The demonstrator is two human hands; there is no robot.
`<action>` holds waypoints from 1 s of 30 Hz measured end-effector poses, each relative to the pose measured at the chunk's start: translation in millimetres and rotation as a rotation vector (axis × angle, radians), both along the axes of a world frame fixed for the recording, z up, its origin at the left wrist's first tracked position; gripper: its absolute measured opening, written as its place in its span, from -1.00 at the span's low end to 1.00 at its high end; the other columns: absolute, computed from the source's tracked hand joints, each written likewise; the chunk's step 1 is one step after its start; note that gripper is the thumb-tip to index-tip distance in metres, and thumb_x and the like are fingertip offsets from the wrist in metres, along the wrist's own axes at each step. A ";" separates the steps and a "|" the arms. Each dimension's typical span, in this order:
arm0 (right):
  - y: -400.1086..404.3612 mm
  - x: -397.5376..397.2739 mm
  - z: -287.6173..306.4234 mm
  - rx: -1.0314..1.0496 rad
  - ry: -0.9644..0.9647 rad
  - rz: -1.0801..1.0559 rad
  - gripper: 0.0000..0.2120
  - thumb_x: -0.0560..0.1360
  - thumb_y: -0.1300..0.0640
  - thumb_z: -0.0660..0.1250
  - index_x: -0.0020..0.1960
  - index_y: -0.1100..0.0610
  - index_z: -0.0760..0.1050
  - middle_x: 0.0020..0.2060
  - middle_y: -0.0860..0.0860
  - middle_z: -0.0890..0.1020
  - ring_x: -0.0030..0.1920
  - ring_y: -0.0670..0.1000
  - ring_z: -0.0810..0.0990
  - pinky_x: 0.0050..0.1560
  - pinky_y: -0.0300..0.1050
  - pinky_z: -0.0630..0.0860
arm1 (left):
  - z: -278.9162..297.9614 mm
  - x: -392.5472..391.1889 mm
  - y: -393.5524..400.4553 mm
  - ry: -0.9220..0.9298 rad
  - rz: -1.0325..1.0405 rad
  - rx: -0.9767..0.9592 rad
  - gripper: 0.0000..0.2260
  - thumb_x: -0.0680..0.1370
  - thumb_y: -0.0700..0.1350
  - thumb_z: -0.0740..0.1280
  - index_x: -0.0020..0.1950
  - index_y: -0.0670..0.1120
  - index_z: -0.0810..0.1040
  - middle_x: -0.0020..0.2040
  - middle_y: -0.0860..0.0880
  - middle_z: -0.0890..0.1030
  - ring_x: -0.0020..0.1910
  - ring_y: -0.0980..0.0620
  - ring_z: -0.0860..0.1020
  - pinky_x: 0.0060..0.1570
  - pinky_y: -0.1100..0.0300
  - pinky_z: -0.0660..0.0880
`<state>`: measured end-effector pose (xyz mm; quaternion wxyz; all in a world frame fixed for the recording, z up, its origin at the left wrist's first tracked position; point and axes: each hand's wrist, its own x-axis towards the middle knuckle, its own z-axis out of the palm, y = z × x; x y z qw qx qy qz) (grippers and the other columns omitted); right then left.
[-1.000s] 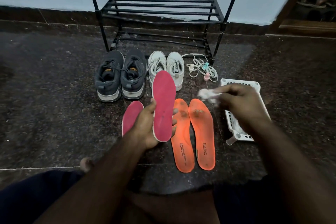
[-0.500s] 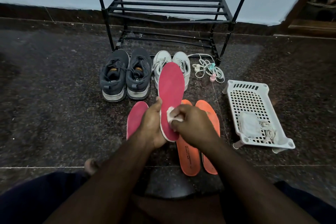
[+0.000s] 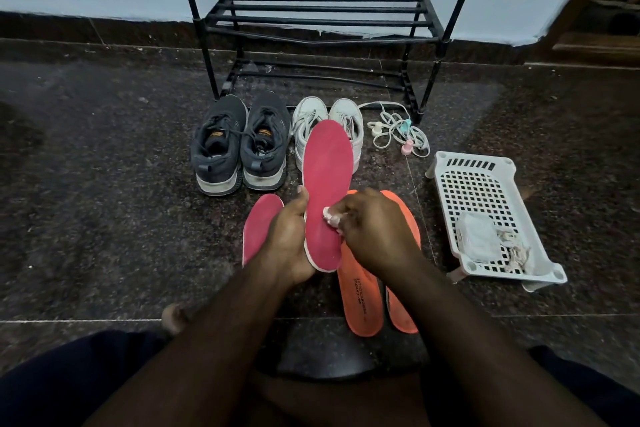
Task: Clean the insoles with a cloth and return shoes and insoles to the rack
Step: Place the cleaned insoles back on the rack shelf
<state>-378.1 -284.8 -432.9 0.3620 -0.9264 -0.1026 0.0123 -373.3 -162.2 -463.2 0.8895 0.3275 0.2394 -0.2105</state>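
While a person sits on the dark speckled stone floor [image 3: 104,184], insole cleaning is under way before an empty rack.

Held insole: a flat pink foam insole with a white edge [image 3: 327,184], heel end toward the person, long axis running away toward the black metal-bar shoe rack [image 3: 322,21].

Left hand: the left hand [image 3: 289,243] is clamped on the insole's heel end, thumb pressed on its left edge, palm beneath.

Right hand: the right hand [image 3: 375,229] is closed around a small crumpled white cloth [image 3: 331,217], which touches the pink face at its narrow waist, on the right side.

Key relation: most of the unwiped length lies ahead of the cloth, toward the toe; judging by that, the next stroke would run along the long axis, away from the body.

Waiting on the floor: a second pink insole [image 3: 258,225] just left of the left hand; a pair of orange foam insoles [image 3: 360,305] under and beside the right forearm.

Shoes: a pair of dark grey lace-up trainers [image 3: 239,146] and a pair of white lace-up sneakers [image 3: 311,121], side by side in front of the rack.

Right of scene: a white perforated plastic tray [image 3: 485,184]; loose white laces [image 3: 398,128] near the rack's leg.

Progress: early; nothing is back on the rack.
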 end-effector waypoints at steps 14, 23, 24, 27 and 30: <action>-110.9 25.6 17.9 -0.027 0.186 -0.238 -0.85 0.41 0.22 0.51 -0.13 -0.01 0.64 -0.20 -0.08 0.68 -0.16 -0.05 0.64 -0.12 -0.20 0.52 | -31.7 3.1 10.7 0.008 0.024 0.328 -0.74 0.68 -0.01 0.23 0.26 -0.15 0.49 0.01 -0.28 0.66 -0.13 -0.16 0.68 -0.19 -0.05 0.64; -217.5 16.5 -27.9 -0.482 0.241 -0.771 -0.79 0.49 0.15 0.30 0.01 0.24 0.64 -0.03 0.25 0.66 0.02 0.26 0.64 0.01 0.03 0.58 | -65.6 -11.1 24.6 0.038 -0.144 0.863 -0.86 0.55 -0.33 0.34 0.08 -0.19 0.58 -0.05 -0.30 0.68 -0.14 -0.25 0.65 -0.05 -0.22 0.63; -218.7 16.6 -32.0 -0.482 0.273 -0.794 -0.77 0.47 0.15 0.29 0.01 0.25 0.63 -0.03 0.24 0.67 0.00 0.25 0.65 -0.02 0.06 0.62 | -69.2 -12.5 25.6 0.037 -0.154 0.899 -0.87 0.53 -0.35 0.34 0.02 -0.18 0.58 -0.06 -0.30 0.68 -0.12 -0.26 0.66 -0.03 -0.26 0.62; -220.5 17.3 -36.6 -0.494 0.368 -0.827 -0.71 0.38 0.13 0.34 0.05 0.24 0.61 -0.03 0.20 0.67 -0.03 0.23 0.66 -0.11 0.12 0.66 | -79.0 -14.4 28.6 0.044 -0.200 0.953 -0.87 0.49 -0.38 0.33 -0.07 -0.18 0.56 -0.06 -0.30 0.67 -0.14 -0.23 0.64 0.01 -0.27 0.61; -194.3 15.7 -19.0 -0.535 0.281 -0.765 -0.70 0.41 0.14 0.32 0.11 0.17 0.61 0.06 0.19 0.65 0.07 0.22 0.62 0.05 0.00 0.58 | -85.0 -12.3 31.3 0.005 -0.350 1.124 -0.86 0.46 -0.26 0.41 0.00 -0.16 0.58 -0.07 -0.18 0.68 -0.09 -0.18 0.65 0.03 -0.12 0.62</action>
